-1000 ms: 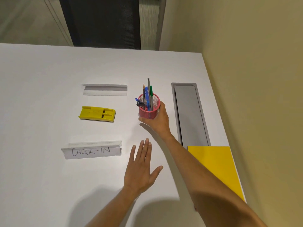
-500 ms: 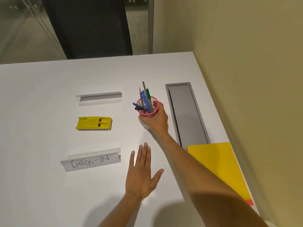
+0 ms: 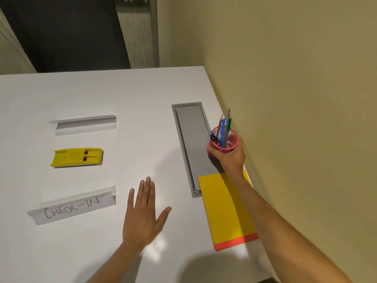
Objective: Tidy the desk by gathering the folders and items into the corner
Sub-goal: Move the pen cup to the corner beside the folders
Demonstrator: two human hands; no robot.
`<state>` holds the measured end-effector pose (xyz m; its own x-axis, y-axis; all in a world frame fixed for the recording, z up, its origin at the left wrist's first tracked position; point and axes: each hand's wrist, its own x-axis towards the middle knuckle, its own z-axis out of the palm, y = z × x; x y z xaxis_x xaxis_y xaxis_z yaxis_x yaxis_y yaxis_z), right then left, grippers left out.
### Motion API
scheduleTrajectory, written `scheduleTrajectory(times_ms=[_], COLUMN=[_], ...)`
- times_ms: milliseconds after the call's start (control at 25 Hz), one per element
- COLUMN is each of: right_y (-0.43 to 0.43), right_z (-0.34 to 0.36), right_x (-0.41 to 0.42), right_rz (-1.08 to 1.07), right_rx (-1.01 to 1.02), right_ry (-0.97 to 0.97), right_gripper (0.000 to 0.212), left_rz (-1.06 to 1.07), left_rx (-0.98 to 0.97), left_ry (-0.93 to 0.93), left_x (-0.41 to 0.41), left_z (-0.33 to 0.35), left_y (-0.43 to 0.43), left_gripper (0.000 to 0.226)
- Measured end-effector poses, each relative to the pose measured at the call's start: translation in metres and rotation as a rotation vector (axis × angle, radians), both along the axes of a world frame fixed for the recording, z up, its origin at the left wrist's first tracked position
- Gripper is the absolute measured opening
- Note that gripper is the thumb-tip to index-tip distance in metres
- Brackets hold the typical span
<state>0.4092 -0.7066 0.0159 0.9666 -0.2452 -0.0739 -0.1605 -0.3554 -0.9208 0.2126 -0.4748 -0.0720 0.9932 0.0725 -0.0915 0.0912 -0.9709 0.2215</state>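
My right hand [image 3: 230,158] grips a red mesh pen cup [image 3: 223,142] full of pens and a pencil, held near the wall over the right edge of the grey cable hatch [image 3: 190,139]. My left hand [image 3: 143,213] lies flat and open on the white desk [image 3: 122,94]. A yellow folder [image 3: 223,207] on top of a red one [image 3: 236,243] lies by the wall, under my right forearm. Left of them are a yellow stapler-like block [image 3: 77,157], a "CHECK-IN" sign holder [image 3: 72,206] and a blank sign holder [image 3: 83,124].
The beige wall [image 3: 295,119] runs along the desk's right edge. A dark panel and a metal strip stand behind the desk's far edge. The three loose items sit in a column on the desk's left half.
My right hand has carried the pen cup from the desk's middle rightward across the cable hatch to the wall side. My left hand stays flat; the camera has shifted.
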Motion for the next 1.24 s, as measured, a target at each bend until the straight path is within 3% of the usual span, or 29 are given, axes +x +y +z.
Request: scheduleTrajectory(times_ms=[560,1000,1240], right_y=[-0.057,-0.056,-0.02], right_z=[-0.009,-0.023,-0.017], right_x=[-0.019,-0.025,-0.083], right_rz=[-0.111,-0.074,-0.273], right_rx=[-0.005,0.031,-0.053], right_ry=[0.025,0.034,0.029], right_gripper=[0.075,0.096,0.109], left_rz=[-0.007,-0.004,-0.002], left_rx=[0.031,0.025,0.009], left_ry=[-0.021,-0.034,-0.029], left_x=[0.0,0.001,0.0], left_z=[-0.003,-0.004,-0.003], left_y=[-0.001,-0.001,0.0], left_gripper=[0.09,0.091,0.092])
